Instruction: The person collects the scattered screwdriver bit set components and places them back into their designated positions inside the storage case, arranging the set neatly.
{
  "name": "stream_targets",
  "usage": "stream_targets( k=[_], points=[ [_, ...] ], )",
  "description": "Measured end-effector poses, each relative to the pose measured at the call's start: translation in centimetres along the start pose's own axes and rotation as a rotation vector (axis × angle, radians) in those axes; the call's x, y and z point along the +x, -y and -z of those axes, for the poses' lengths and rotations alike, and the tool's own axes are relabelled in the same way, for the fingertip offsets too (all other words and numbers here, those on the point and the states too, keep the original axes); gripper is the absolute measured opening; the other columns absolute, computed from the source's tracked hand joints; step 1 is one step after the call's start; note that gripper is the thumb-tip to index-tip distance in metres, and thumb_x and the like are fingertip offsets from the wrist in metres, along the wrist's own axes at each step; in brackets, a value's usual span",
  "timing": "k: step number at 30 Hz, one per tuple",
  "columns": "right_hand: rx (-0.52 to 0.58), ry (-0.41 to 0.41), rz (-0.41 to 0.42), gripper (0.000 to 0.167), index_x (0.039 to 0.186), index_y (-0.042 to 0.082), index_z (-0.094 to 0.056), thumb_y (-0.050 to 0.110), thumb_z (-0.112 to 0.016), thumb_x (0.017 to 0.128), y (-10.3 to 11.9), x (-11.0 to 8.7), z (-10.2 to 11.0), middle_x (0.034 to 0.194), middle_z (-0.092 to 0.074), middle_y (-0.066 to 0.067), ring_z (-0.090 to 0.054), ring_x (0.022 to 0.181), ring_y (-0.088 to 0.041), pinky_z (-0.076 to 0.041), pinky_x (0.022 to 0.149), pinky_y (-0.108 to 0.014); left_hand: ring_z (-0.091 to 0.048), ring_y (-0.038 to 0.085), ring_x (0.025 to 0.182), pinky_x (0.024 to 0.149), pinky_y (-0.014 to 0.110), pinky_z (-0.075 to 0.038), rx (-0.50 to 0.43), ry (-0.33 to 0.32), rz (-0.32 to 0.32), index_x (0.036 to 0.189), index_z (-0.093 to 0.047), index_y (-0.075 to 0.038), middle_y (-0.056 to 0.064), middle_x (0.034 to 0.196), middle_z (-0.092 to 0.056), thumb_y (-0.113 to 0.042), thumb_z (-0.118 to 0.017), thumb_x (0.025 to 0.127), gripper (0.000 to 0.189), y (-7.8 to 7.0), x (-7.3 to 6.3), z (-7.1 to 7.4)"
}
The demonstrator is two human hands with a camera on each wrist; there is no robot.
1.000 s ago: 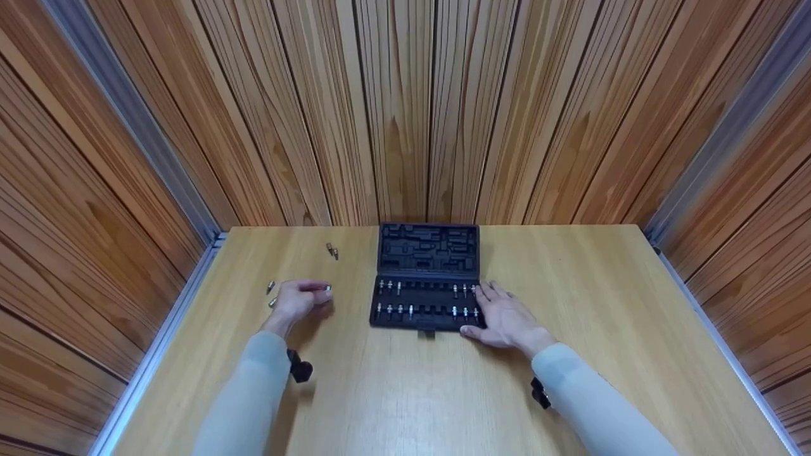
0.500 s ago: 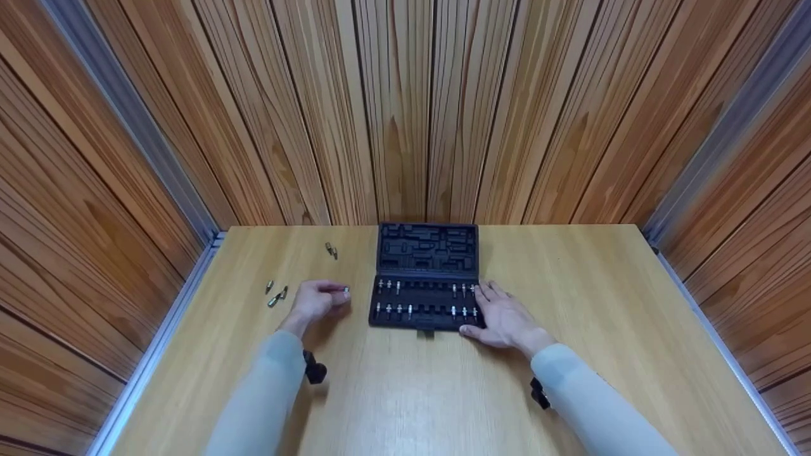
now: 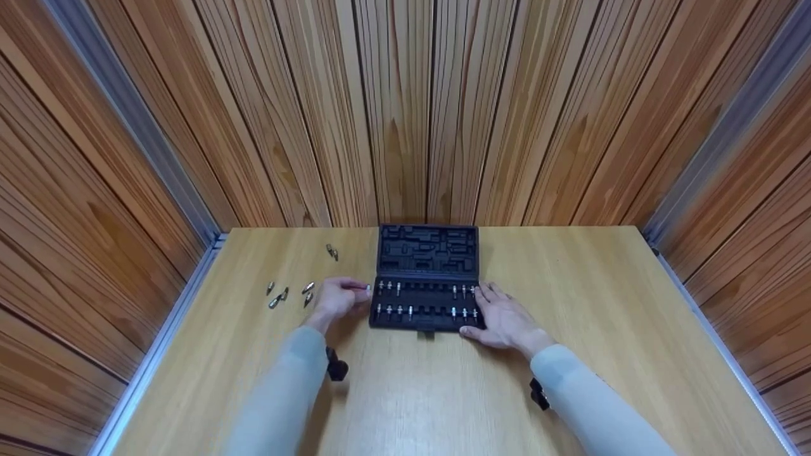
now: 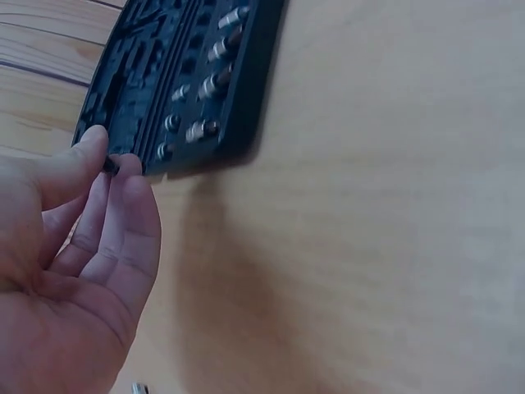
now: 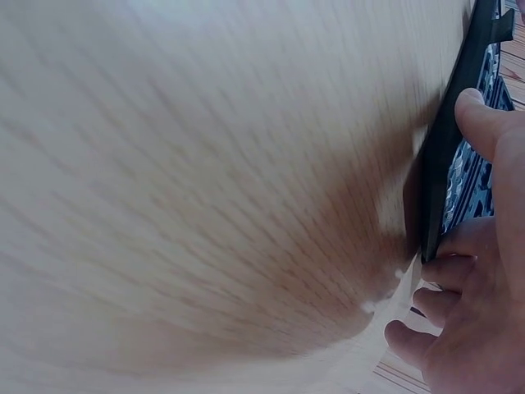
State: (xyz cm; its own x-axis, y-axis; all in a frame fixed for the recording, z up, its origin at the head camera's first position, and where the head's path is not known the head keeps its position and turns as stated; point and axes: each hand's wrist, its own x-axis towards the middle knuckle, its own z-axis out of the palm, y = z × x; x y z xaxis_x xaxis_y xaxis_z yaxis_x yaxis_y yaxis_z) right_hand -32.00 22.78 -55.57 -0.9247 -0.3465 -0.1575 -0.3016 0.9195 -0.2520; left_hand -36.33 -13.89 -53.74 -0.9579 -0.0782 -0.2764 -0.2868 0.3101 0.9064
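Note:
In the head view a black plastic case (image 3: 428, 249) lies unfolded, its lid lying back; rows of metal bit sockets (image 3: 399, 310) stand in its lower half, with several free slots mid-row. My left hand (image 3: 336, 296) is at the case's left edge, its thumb and fingertips pinching a small bit socket (image 4: 111, 167). Fingertips cover most of that piece; a dark end shows in the left wrist view. Against the case's right edge my right hand (image 3: 504, 313) rests with fingers extended. The right wrist view shows its thumb (image 5: 472, 107) on the case's front rim.
Several loose bit sockets lie on the wooden table (image 3: 405, 392) at left: a pair (image 3: 308, 294) just left of my left hand, a group (image 3: 277, 297) farther left, and two pieces (image 3: 332, 252) toward the back. A panelled wall (image 3: 405, 114) closes the back.
My left hand has carried the pinched bit socket rightward to the case's left edge, uncovering loose bit sockets behind it. My right hand has stayed at the case.

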Motion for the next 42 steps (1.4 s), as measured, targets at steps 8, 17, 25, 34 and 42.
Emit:
stream_targets(
  k=[8, 17, 25, 34, 42],
  points=[
    [0.007, -0.009, 0.003, 0.102, 0.173, -0.007, -0.028, 0.062, -0.065, 0.108, -0.1, 0.0, -0.1, 0.185, -0.022, -0.030, -0.021, 0.173, -0.051, -0.026, 0.140, -0.066, -0.076, 0.017, 0.091, 0.079, 0.031, -0.065, -0.004, -0.018, -0.003, 0.120, -0.085, -0.005, 0.011, 0.115, -0.085, -0.009, -0.086, 0.097, 0.023, -0.7, -0.1, -1.5],
    [0.014, -0.017, 0.008, 0.101, 0.172, -0.008, -0.030, 0.061, -0.065, 0.107, -0.1, 0.0, -0.1, 0.184, -0.024, -0.031, -0.024, 0.172, -0.052, -0.029, 0.138, -0.067, -0.073, 0.015, 0.085, 0.069, 0.027, -0.061, 0.010, -0.058, 0.016, 0.115, -0.086, -0.005, 0.008, 0.104, -0.083, -0.009, -0.086, 0.098, 0.018, -1.5, 0.2, -3.5],
    [0.023, -0.006, -0.002, 0.101, 0.174, -0.006, -0.028, 0.061, -0.065, 0.108, -0.1, 0.0, -0.1, 0.185, -0.022, -0.029, -0.022, 0.173, -0.052, -0.026, 0.139, -0.067, -0.068, 0.016, 0.079, 0.064, 0.025, -0.055, 0.075, -0.057, -0.032, 0.109, -0.085, -0.003, 0.007, 0.101, -0.080, -0.007, -0.082, 0.099, 0.011, -2.0, 0.5, -5.4],
    [0.017, 0.001, 0.005, 0.102, 0.174, -0.006, -0.027, 0.064, -0.063, 0.108, -0.2, -0.1, 0.0, 0.185, -0.022, -0.029, -0.021, 0.173, -0.051, -0.026, 0.140, -0.067, -0.073, 0.022, 0.091, 0.083, 0.036, -0.062, 0.221, -0.052, -0.084, 0.096, -0.084, -0.008, 0.006, 0.099, -0.082, -0.012, -0.087, 0.095, 0.004, -1.0, 2.9, -7.5],
    [0.020, -0.012, 0.023, 0.102, 0.173, -0.006, -0.029, 0.063, -0.064, 0.108, -0.3, -0.1, 0.0, 0.185, -0.023, -0.030, -0.021, 0.174, -0.051, -0.027, 0.140, -0.065, -0.076, 0.022, 0.100, 0.095, 0.040, -0.062, 0.391, -0.152, -0.150, 0.091, -0.085, -0.015, 0.002, 0.099, -0.084, -0.021, -0.093, 0.090, 0.010, -1.0, 3.4, -8.8]
  ],
)
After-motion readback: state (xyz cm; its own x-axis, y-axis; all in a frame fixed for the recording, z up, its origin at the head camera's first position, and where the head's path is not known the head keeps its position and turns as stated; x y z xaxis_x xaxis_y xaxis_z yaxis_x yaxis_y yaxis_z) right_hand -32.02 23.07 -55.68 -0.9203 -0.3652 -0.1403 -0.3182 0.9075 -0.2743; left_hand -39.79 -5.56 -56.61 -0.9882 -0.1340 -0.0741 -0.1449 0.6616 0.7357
